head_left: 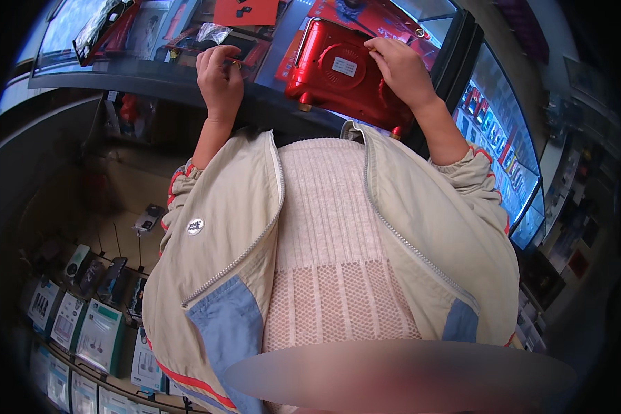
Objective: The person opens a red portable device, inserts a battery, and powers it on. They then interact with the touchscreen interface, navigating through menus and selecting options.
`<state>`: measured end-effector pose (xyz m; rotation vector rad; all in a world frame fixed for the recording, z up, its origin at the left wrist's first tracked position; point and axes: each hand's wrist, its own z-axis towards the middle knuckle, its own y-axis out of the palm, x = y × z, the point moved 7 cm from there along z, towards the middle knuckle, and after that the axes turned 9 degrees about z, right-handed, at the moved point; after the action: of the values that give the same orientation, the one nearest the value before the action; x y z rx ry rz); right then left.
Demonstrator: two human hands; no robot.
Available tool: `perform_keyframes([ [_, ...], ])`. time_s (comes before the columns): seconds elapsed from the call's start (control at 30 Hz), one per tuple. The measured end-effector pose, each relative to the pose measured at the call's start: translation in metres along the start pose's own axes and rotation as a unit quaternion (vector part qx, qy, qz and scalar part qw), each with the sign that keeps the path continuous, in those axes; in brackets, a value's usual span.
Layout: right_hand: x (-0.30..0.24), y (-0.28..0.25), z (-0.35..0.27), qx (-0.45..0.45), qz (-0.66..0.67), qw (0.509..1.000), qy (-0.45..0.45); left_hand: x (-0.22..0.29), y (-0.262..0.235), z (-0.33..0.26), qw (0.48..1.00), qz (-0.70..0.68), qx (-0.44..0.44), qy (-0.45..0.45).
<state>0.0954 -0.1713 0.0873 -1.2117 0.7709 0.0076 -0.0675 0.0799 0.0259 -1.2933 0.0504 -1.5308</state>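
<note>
Fingers of the right hand curl over the upper right edge of a red appliance, a closed grip on its rim, in the upper middle of the frame. That red appliance lies bottom-up on the glass bench, showing a round ribbed base with a pale label and small gold feet along its lower edge. Left hand sits to the left of it, apart from the red body, its fingers bent in a loose fist with the fingertips down on the glass; something small and yellowish shows at the thumb, too small to tell what it is or whether it is held.

Under the glass the bench serves as a display case: red flat boxes lie beneath and beyond the appliance, and a red card and a clear crinkled wrapper sit toward the top centre. At the right edge, a lit showcase holds rows of small coloured packages. In the lower left, a shelf carries white and green boxed goods standing upright side by side, with dark small items above them.
</note>
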Motion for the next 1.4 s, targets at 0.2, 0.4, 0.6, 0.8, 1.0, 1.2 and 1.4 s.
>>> perform_keyframes([
  [0.2,-0.004,0.003,-0.001,-0.012,-0.125,0.992,-0.01,-0.004,0.001,-0.001,1.0,0.0,-0.01,-0.003],
  [0.4,-0.008,-0.005,0.0,0.08,-0.069,0.994,-0.023,0.0,0.002,0.002,1.0,-0.003,-0.015,-0.007],
  [0.6,-0.003,-0.005,0.002,0.054,-0.015,0.998,-0.017,0.0,0.0,0.001,1.0,0.002,-0.019,-0.01],
  [0.8,-0.012,-0.013,-0.001,0.074,-0.06,0.995,-0.027,0.005,-0.001,0.001,1.0,0.008,-0.03,-0.002],
  [1.0,-0.008,-0.014,-0.007,0.078,-0.021,0.996,-0.029,0.004,0.005,0.002,0.998,0.014,-0.065,-0.015],
  [1.2,-0.007,-0.014,-0.006,0.066,0.041,0.996,0.033,0.004,0.01,0.003,0.995,0.045,-0.089,-0.01],
  [1.4,-0.005,-0.019,-0.005,0.058,0.056,0.996,0.025,0.007,0.01,0.005,0.993,0.053,-0.102,-0.015],
])
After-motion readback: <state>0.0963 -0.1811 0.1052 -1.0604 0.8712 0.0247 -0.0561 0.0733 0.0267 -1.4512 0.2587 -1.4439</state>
